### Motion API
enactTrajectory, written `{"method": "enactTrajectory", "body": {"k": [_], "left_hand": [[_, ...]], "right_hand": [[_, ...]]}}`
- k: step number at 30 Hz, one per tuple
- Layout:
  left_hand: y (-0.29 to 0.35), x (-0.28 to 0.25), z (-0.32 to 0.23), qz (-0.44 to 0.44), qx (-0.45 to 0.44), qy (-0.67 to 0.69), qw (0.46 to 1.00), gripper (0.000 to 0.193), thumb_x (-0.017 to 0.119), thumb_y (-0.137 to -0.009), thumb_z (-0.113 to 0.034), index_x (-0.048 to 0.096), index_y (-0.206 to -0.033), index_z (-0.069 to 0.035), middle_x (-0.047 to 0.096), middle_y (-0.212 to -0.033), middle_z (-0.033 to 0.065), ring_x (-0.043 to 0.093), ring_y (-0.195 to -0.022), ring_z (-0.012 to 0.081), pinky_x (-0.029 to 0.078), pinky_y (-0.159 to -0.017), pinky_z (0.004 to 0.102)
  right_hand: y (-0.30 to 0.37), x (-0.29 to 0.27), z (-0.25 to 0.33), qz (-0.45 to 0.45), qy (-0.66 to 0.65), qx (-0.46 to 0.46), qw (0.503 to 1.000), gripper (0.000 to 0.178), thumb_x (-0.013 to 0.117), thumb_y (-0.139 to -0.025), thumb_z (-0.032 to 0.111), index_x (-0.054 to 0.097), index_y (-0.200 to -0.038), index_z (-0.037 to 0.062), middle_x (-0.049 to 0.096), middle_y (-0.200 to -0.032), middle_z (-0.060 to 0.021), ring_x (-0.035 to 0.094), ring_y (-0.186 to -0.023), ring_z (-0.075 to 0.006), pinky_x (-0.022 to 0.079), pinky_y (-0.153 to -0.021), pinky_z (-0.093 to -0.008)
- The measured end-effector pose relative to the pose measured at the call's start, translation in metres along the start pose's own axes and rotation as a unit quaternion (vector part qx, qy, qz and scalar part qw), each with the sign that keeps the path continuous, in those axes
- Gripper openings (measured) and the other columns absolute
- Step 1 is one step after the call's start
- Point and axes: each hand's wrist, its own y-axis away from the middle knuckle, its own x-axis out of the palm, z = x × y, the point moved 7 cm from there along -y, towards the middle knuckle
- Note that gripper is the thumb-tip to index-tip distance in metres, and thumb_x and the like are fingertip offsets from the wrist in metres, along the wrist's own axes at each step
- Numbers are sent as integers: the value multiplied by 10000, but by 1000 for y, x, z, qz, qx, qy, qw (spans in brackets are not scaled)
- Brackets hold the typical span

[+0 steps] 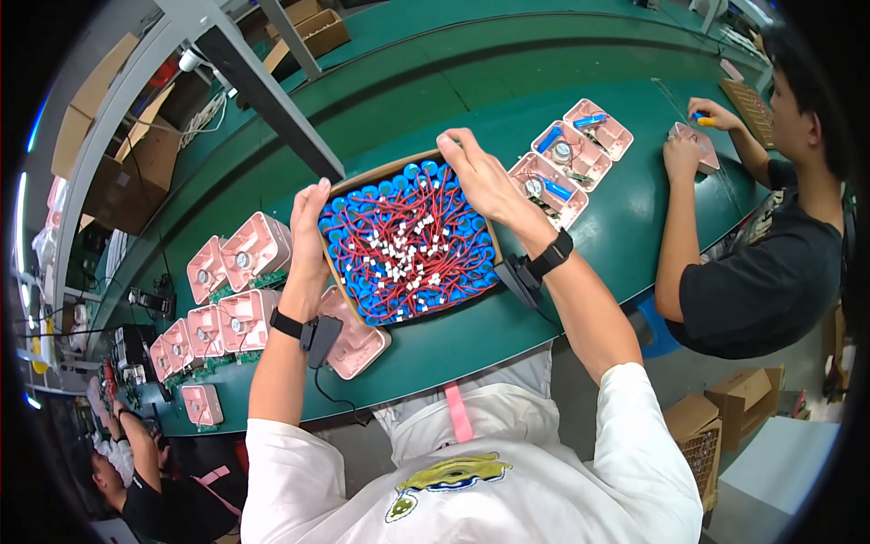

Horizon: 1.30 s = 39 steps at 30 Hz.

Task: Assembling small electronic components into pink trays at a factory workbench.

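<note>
Both hands were on the cardboard tray (497,249) of blue battery cells (408,240) with red leads, which sat on the green bench (562,263) straight in front of the person. The left hand (311,231) clasped the tray's left wall in a closed grip; the right hand (476,172) curled over its far right corner. It looked like the tray was being shifted or squared up. Pink housings (240,258) lay left of the tray, and opened pink shells (571,154) to its right. A next move would call for an even pull on both sides, keeping the tray level so the cells stayed put.
</note>
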Motion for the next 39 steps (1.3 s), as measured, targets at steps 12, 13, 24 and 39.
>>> {"method": "enactTrajectory", "body": {"k": [12,13,24,39], "left_hand": [[-5,19,7,107,-120,41,986,412,686,-1024,-410,703,-1132,-13,776,-1069,123,751,-912,207,612,-885,367],[-13,18,9,117,-116,27,986,427,683,-1026,-416,703,-1151,-8,776,-1083,123,751,-922,208,610,-894,364],[-38,6,22,75,-62,-106,990,527,684,-1014,-494,700,-1195,1,772,-1113,110,738,-984,209,585,-941,363],[-16,-11,54,206,-114,0,972,895,502,-992,-760,439,-1576,-84,550,-1547,113,557,-1384,245,391,-1217,451]], "right_hand": [[-8,6,-3,26,73,32,997,806,314,-1077,631,403,-1456,-73,646,-1305,-341,604,-1278,-487,449,-1089,-479],[-11,8,-11,23,69,47,996,810,318,-1073,647,421,-1456,-59,633,-1335,-333,591,-1302,-470,435,-1105,-470],[-36,11,-32,-46,75,24,996,854,337,-1050,673,411,-1437,-85,637,-1303,-357,594,-1296,-485,435,-1105,-479],[-30,7,-32,-66,-9,-11,998,800,489,-1035,661,435,-1478,-2,657,-1237,-257,615,-1213,-340,415,-1113,-420]]}}
